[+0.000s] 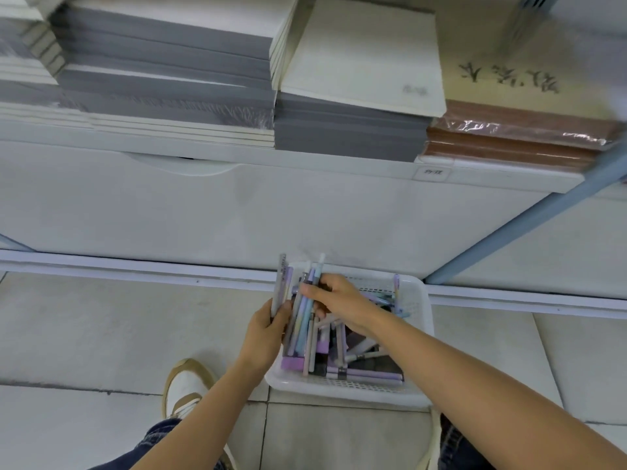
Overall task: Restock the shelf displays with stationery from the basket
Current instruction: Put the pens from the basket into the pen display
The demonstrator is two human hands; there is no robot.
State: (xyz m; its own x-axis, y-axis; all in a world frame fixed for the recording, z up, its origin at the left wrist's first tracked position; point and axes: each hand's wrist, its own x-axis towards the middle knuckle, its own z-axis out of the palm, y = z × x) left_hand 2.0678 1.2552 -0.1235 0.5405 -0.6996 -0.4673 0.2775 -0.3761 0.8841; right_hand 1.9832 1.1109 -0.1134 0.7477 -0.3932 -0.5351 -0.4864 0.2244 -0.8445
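Knees in jeans [152, 446] and a shoe [186, 388] at 6 o'clock; just beyond, white basket [339, 393] on the floor, loose pens [366, 373] inside. Left hand [268, 330] wraps curled fingers round an upright pen bundle [300, 317] at the basket's 9 o'clock edge. Right hand [339, 300] pinches the bundle's upper part, fingers curled. Likely best: align the ends, tighten the left grip, then lift clear toward the shelf [305, 212] at 12 o'clock.
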